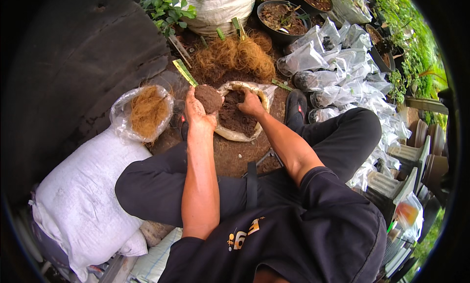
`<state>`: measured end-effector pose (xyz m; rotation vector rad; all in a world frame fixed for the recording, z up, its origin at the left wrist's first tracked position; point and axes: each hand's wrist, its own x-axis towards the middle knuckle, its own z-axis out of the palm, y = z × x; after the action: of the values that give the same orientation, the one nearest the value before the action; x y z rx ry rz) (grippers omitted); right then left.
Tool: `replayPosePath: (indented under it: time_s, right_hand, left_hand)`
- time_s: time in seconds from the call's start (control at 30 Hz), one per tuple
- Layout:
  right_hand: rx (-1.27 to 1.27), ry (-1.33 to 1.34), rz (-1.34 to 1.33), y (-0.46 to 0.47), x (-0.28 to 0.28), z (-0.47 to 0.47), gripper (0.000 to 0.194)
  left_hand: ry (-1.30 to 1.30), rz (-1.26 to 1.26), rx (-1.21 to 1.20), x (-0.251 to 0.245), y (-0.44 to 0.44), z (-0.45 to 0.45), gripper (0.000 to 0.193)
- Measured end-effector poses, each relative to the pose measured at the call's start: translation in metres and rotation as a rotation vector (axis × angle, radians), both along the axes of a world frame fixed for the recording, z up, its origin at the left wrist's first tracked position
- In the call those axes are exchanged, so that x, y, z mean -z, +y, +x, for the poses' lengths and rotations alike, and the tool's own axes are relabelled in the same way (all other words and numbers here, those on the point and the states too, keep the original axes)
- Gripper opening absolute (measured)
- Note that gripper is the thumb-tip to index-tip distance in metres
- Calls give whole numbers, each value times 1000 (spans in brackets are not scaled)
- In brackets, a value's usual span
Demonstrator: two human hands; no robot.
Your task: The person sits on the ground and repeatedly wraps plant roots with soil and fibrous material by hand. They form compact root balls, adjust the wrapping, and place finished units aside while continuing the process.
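Note:
A rounded ball of dark, moist soil (208,98) rests in the cupped palm of my left hand (196,112). From behind it sticks up a yellow-edged green leaf cutting (184,72), whose lower end is hidden. Just to the right stands a plastic bag (237,137) with its rim rolled down, holding loose dark soil (235,117). My right hand (252,103) reaches over the bag's right side, with its fingers down at the soil; whether they grip any is hidden. Beyond the bag sit several coconut-fibre balls (253,58), some with cut leaves standing in them.
At left, a clear bag of coconut fibre (148,112) stands by a full white sack (91,183). Rows of clear plastic planting bags (330,77) line the right side. Ahead are a large white sack (216,11) and black pots (282,20). A dark sheet (80,62) covers the left.

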<state>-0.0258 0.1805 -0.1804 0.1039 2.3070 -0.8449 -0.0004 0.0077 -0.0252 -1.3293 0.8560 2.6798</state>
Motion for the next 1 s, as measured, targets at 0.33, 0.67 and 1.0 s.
replayPosePath:
  time_s: [0.33,0.67,1.0]
  right_hand:
    - [-550,39,109,-31,12,99,42]
    - [9,119,-73,7,-31,30,26]
    - [124,259,-475,0,-95,50,46]
  left_hand:
    - [-98,-93,-27,-6,5,-5,44]
    - [-146,-12,102,42,27,16,25]
    - [-222,-47,211,75,49,52,61]
